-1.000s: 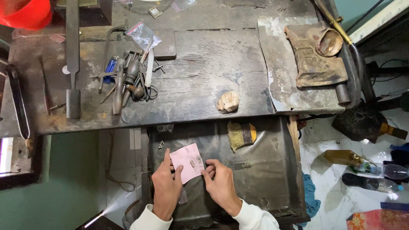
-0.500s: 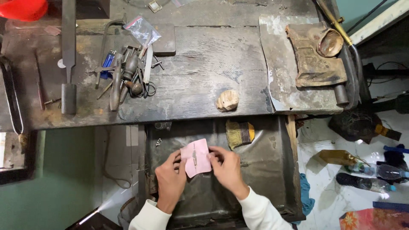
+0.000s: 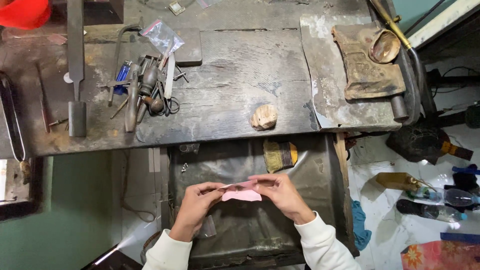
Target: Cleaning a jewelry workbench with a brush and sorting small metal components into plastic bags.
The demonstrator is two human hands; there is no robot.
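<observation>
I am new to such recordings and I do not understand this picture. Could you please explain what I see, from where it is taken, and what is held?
No machine here: a person works with bare hands. The camera sits on the person's head and looks down. The left hand and right hand together hold a small pink paper over a dark tray under a worn wooden workbench. On the bench lie a pile of small metal tools, a long file and a pale lump. A brush rests in the tray.
</observation>
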